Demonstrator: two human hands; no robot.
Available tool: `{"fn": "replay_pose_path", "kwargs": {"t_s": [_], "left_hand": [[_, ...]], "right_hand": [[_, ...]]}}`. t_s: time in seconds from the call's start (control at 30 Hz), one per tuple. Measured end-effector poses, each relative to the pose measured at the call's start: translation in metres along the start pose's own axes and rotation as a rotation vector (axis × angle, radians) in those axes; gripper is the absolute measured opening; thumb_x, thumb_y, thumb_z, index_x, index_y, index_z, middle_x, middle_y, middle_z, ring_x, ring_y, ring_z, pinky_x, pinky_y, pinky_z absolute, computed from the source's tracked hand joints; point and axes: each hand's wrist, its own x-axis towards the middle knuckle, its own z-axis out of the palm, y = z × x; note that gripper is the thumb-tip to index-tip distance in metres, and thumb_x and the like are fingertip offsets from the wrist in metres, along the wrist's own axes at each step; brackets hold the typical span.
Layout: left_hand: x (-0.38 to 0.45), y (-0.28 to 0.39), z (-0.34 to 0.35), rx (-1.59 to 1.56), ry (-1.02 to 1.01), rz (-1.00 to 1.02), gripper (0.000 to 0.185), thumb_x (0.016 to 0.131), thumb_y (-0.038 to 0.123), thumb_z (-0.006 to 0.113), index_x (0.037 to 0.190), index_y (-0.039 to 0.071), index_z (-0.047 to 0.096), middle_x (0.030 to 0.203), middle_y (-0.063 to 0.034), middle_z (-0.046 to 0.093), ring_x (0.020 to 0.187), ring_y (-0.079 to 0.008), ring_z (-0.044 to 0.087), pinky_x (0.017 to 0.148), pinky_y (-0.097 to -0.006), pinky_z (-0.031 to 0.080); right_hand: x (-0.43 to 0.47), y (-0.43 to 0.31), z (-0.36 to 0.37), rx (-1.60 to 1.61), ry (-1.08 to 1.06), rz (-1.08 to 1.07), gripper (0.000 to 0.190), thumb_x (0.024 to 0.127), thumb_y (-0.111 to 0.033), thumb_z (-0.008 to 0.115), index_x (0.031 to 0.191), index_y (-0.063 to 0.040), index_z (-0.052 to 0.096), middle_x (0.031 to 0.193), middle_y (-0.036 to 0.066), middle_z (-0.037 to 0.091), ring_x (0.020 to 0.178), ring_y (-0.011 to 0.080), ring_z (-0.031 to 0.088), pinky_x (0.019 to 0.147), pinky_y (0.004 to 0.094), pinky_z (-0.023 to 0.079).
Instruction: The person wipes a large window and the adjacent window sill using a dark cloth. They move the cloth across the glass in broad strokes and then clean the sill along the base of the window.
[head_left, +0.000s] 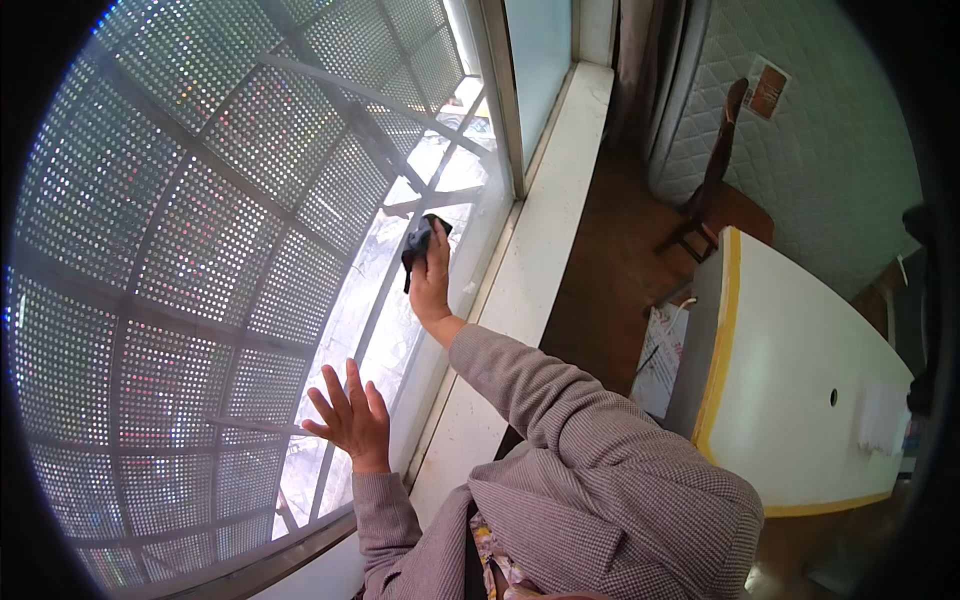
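Observation:
My right hand (431, 281) presses a bunched dark cloth (421, 244) against the lower part of a window pane (457, 225), its fingers over the cloth. Lower and to the left, my left hand (352, 420) is raised with fingers spread, holding nothing; whether its palm touches the glass I cannot tell. Behind the pane stands a perforated metal screen (247, 285) with a frame of bars. A white window sill (555, 217) runs beneath my right forearm.
A white table with yellow edging (810, 360) stands to the right. Past it are a wooden chair (739, 210) and a quilted wall covering (832, 172). A curtain (641, 67) hangs beyond the sill. Printed papers (660, 360) lie beside the table.

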Motion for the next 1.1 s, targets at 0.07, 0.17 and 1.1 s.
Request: {"fn": "replay_pose_path", "kwargs": {"t_s": [0.07, 0.17, 1.1], "left_hand": [[0.014, 0.006, 0.002, 0.013, 0.009, -0.006, 0.054, 0.088, 0.034, 0.068, 0.14, 0.026, 0.054, 0.165, -0.0042, 0.025, 0.156, -0.029, 0.001, 0.12, -0.0547, -0.017], [0.046, 0.023, 0.006, 0.009, 0.039, -0.021, 0.057, 0.088, 0.031, 0.068, 0.142, 0.024, 0.052, 0.166, -0.0054, 0.023, 0.156, -0.029, -0.001, 0.12, -0.0541, -0.017], [0.287, 0.18, 0.083, 0.411, 0.194, -0.02, 0.06, 0.1, 0.049, 0.042, 0.156, 0.033, 0.031, 0.166, -0.001, 0.021, 0.154, -0.0274, 0.018, 0.124, -0.0552, 0.004]], "right_hand": [[0.031, 0.013, -0.001, 0.081, 0.029, 0.05, 0.043, 0.105, -0.011, 0.043, 0.148, -0.007, 0.041, 0.156, 0.016, 0.031, 0.14, 0.0347, 0.036, 0.115, 0.042, 0.032], [0.095, 0.037, -0.005, 0.133, 0.054, 0.145, 0.042, 0.106, -0.009, 0.042, 0.148, -0.008, 0.042, 0.155, 0.018, 0.031, 0.137, 0.0366, 0.041, 0.113, 0.042, 0.036], [0.409, 0.022, -0.074, 0.1, -0.521, -0.909, 0.04, 0.092, -0.007, 0.066, 0.131, -0.016, 0.062, 0.139, 0.003, 0.048, 0.135, 0.0249, 0.044, 0.11, 0.0423, 0.042]]}}
